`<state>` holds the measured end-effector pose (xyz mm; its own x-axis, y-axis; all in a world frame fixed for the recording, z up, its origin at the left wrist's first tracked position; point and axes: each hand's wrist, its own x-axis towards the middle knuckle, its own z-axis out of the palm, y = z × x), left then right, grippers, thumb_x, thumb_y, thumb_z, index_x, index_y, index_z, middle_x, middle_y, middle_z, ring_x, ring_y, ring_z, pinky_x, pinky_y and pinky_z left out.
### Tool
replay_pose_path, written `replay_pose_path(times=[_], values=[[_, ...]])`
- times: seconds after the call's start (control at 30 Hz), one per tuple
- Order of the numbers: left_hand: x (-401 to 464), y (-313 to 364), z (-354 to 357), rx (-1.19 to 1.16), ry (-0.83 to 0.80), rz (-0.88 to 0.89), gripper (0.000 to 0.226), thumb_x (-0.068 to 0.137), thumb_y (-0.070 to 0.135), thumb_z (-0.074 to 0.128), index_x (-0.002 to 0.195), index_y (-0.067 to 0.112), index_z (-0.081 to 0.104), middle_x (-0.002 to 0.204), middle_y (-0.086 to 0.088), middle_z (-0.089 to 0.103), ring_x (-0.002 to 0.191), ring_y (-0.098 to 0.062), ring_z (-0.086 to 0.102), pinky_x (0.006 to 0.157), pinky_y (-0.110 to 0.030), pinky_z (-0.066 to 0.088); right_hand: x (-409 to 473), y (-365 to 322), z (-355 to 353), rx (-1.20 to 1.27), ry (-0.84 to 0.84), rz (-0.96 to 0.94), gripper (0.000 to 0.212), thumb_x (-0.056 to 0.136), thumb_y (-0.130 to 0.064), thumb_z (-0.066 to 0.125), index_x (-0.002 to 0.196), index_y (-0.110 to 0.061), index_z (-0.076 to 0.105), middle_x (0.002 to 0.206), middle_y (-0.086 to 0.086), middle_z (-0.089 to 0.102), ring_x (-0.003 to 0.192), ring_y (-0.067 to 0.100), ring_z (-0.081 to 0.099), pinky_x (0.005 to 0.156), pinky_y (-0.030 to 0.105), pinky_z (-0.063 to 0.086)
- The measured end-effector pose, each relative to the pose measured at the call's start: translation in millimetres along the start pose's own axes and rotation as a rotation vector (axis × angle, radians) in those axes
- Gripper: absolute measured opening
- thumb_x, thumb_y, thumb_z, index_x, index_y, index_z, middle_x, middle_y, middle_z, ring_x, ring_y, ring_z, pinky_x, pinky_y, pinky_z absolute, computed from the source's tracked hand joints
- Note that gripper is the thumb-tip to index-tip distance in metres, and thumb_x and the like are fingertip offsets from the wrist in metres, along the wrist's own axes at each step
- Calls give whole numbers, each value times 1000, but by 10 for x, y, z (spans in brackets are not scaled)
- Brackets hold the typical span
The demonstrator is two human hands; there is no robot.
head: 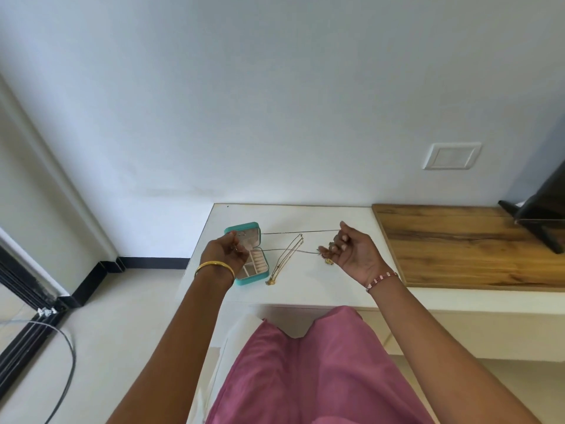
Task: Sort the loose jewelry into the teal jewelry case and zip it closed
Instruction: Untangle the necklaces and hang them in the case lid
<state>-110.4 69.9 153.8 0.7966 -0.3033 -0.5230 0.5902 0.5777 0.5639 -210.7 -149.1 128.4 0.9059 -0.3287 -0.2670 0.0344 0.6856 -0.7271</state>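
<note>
The teal jewelry case (258, 278) lies open on the white desk (305, 215), its lid upright and pale compartments showing. My left hand (224, 250) hovers over the case and pinches one end of a thin chain (301, 231). My right hand (351, 249) pinches the other end, so the chain stretches in two strands between them above the desk. A second gold chain (286, 260) lies loose on the desk right of the case. Small gold pieces (328, 261) lie just under my right fingers.
A wooden top (464, 240) adjoins the white desk on the right, with a dark stand (541, 215) at its far end. A wall plate (452, 156) sits above. A cable (65, 356) loops on the floor at left. My pink-clad lap is below.
</note>
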Motion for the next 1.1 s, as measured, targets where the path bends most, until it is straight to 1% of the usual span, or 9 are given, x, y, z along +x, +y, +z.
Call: replay_pose_path(times=[0.1, 0.2, 0.33, 0.5, 0.67, 0.77, 0.87, 1.0, 1.1], values=[[-12, -104, -67, 6, -60, -22, 12, 91, 4, 43, 87, 2, 55, 39, -1, 47, 31, -8, 38, 40, -13, 41, -30, -125, 128, 61, 9, -57, 46, 94, -25, 45, 49, -15, 49, 39, -3, 34, 36, 12, 37, 57, 27, 53], [-10, -192, -146, 58, -122, -53, 19, 89, 0, 37, 89, 4, 56, 41, -1, 43, 32, -9, 37, 43, -14, 43, -64, -256, 267, 74, -25, -92, 37, 94, -22, 43, 60, -14, 56, 40, -4, 38, 34, 10, 35, 44, 17, 41], [-62, -298, -212, 247, -291, -149, 33, 82, -1, 32, 101, 1, 58, 45, -2, 43, 34, -10, 37, 50, -19, 49, -132, -391, 457, 14, -110, -159, 20, 94, -14, 40, 83, -11, 56, 44, -4, 46, 35, 8, 36, 40, 15, 32], [-135, -316, -129, 761, -483, -252, 40, 87, 12, 28, 94, 4, 66, 53, -5, 55, 48, -17, 53, 64, -30, 48, -225, -499, 697, -131, -217, -178, 21, 93, -11, 41, 96, -11, 62, 50, -4, 52, 37, 7, 35, 41, 17, 30], [-221, -386, 39, 1200, -488, -69, 40, 89, 15, 33, 73, 18, 70, 67, 2, 69, 76, -17, 60, 80, -33, 41, -346, -510, 914, -428, -249, -157, 21, 95, -13, 44, 95, -9, 65, 51, -2, 52, 38, 7, 33, 41, 17, 30], [-257, -428, 130, 1155, -474, 62, 36, 89, 13, 39, 68, 20, 68, 66, 8, 71, 84, -16, 63, 91, -38, 41, -378, -488, 979, -543, -264, -158, 21, 94, -11, 46, 93, -8, 66, 52, -1, 53, 40, 9, 33, 42, 18, 31], [-252, -442, 198, 994, -414, 182, 34, 92, 15, 41, 69, 18, 66, 63, 6, 71, 78, -16, 65, 90, -39, 46, -389, -477, 996, -625, -257, -169, 20, 94, -11, 48, 91, -8, 68, 52, -1, 54, 40, 9, 36, 44, 18, 33], [-280, -417, 287, 812, -319, 347, 30, 92, 10, 43, 71, 14, 64, 53, 4, 65, 63, -16, 62, 69, -26, 54, -389, -485, 983, -698, -189, -198, 21, 92, -13, 52, 81, -10, 70, 53, -1, 56, 44, 12, 40, 47, 21, 36], [-300, -399, 333, 794, -251, 447, 28, 92, 8, 44, 73, 13, 64, 57, -3, 60, 51, -12, 55, 55, -16, 53, -396, -512, 992, -730, -103, -198, 23, 89, -18, 58, 69, -11, 67, 59, 3, 56, 48, 15, 42, 48, 22, 38]])
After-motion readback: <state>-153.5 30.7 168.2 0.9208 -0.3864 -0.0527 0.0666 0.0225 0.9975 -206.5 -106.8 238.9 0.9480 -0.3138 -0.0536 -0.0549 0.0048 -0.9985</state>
